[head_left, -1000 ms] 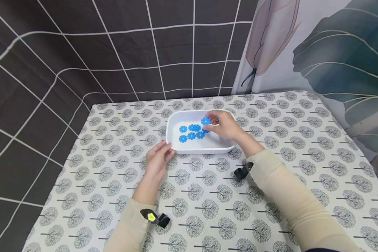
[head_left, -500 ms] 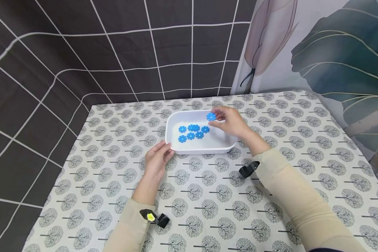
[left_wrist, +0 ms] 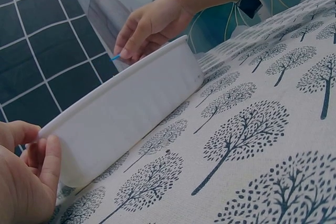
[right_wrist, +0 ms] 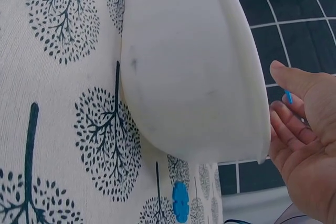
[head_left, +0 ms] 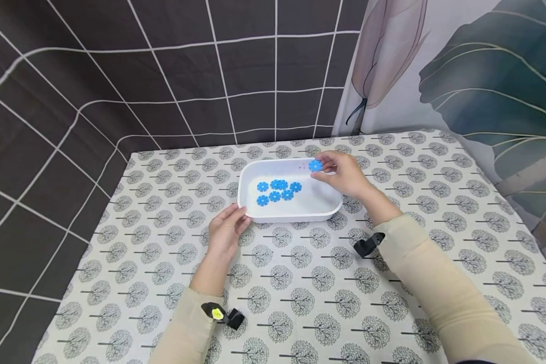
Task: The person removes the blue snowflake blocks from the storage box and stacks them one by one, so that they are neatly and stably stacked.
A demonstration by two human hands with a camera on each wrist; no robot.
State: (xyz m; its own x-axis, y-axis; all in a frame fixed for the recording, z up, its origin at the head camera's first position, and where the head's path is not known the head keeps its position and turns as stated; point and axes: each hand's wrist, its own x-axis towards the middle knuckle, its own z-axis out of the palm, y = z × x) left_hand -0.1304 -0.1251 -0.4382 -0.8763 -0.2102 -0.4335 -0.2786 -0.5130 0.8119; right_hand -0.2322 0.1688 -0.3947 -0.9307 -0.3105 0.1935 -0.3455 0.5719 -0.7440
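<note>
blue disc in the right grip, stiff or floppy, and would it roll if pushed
The blue disc is probably stiff, as it looks straight edge-on in the left wrist view. It is likely light, being so thin. Flat and notched all round, it would probably slide when pushed rather than roll.

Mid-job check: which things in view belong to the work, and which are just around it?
Job: white tub; left hand at its rim; right hand pinching a blue disc; blue discs in the tub; probably the loose disc outside it.
Just around: tree-print tablecloth; dark gridded backdrop; patterned curtain.
</note>
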